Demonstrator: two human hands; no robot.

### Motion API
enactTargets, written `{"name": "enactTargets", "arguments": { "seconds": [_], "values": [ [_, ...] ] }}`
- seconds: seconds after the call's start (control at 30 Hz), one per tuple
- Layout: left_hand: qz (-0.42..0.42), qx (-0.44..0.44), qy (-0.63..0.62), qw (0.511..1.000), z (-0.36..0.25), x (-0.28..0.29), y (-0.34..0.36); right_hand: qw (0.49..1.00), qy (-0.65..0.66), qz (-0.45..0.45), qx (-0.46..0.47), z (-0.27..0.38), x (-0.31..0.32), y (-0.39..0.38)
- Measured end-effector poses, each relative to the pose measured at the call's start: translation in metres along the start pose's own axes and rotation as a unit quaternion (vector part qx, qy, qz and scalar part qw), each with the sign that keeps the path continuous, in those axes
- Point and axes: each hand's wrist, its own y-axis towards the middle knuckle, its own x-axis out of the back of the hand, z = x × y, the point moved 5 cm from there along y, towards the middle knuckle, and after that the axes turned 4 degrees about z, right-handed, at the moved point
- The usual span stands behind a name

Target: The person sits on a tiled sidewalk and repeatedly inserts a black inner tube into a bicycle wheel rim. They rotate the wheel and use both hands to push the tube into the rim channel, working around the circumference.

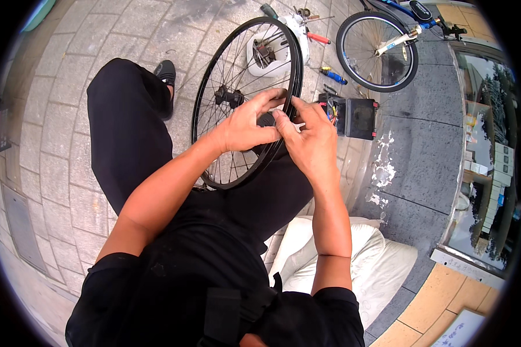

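A black bicycle wheel [297, 58] with thin spokes stands tilted between my legs, its dark hub [228, 97] facing left. My left hand [250, 122] grips the near right part of the rim, with its fingers on the rim and its thumb stretched toward the lower side. Opposite it, my right hand [311, 132] is closed at the same stretch of rim, fingertips touching the outer edge. A small pale piece [299, 125] shows between its thumb and fingers; its kind is too small to make out.
Beyond the wheel stands a white plastic container [253, 62] with metal parts. A black toolbox [362, 118] lies open to the right, near a blue-and-yellow tool [333, 76] and a red-handled tool [318, 38]. A bicycle [395, 43] is at the far right. White sacking [388, 260] lies beside me.
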Motion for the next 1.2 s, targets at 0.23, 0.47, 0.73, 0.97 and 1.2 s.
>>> {"name": "enactTargets", "arguments": {
  "seconds": [0.23, 0.47, 0.73, 0.97, 1.2],
  "values": [
    [-0.032, 0.105, -0.042, 0.993, 0.017, 0.001, 0.039, 0.991, 0.010, -0.128, 0.028, -0.038, -0.015, -0.003],
    [-0.051, 0.027, 0.165, 0.985, 0.016, 0.012, 0.062, 0.981, 0.007, -0.184, 0.058, -0.055, -0.030, -0.004],
    [-0.067, 0.011, 0.060, 0.996, 0.046, 0.007, 0.072, 0.985, 0.001, -0.166, 0.055, -0.062, -0.030, 0.000],
    [-0.063, -0.062, 0.098, 0.991, 0.044, 0.009, 0.072, 0.985, -0.005, -0.161, 0.059, -0.058, -0.029, 0.003],
    [-0.047, -0.047, 0.130, 0.989, 0.041, 0.009, 0.070, 0.984, -0.012, -0.167, 0.057, -0.060, -0.028, 0.001]
  ]
}}
